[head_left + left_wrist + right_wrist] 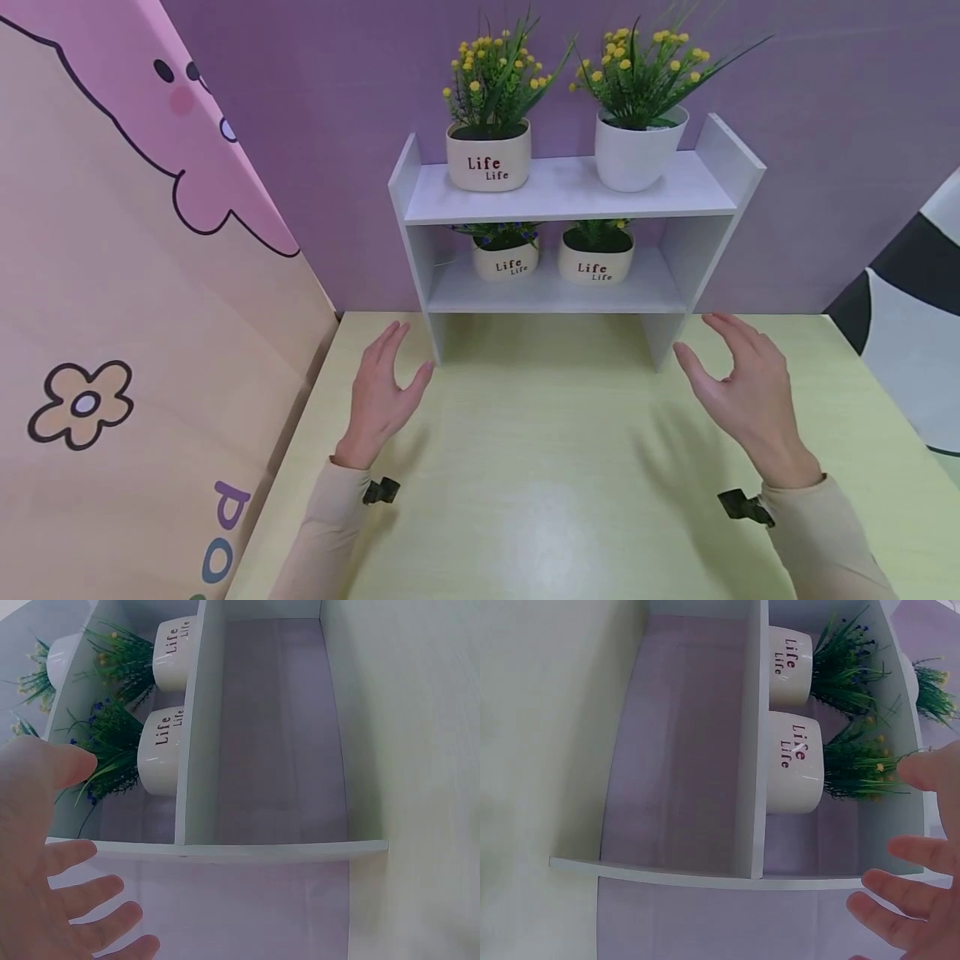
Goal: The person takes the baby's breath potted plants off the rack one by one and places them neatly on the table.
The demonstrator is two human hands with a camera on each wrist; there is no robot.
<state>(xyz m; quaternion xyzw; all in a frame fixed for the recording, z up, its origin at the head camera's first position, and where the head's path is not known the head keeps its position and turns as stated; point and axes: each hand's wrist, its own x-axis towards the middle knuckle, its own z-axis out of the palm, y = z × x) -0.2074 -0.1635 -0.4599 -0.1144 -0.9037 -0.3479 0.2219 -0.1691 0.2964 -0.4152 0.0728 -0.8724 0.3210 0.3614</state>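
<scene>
A white two-tier shelf (555,298) stands at the back of the pale table, with potted plants on both tiers. My left hand (381,392) is raised near its left side panel, fingers spread and thumb apart, holding nothing. Near the right panel my right hand (750,387) is held up the same way, its palm turned inward. On top sit a cream "Life" pot (489,162) and a plain white pot (637,154), both with yellow flowers. Below are a pot with blue flowers (161,754) and another "Life" pot (795,769) with yellow ones.
A purple wall (300,108) rises right behind the shelf. On the left a decorated panel (150,317) with a flower drawing borders the table (540,467). A black-and-white surface (915,333) lies at the right. Small black pieces are on both sleeves (330,517).
</scene>
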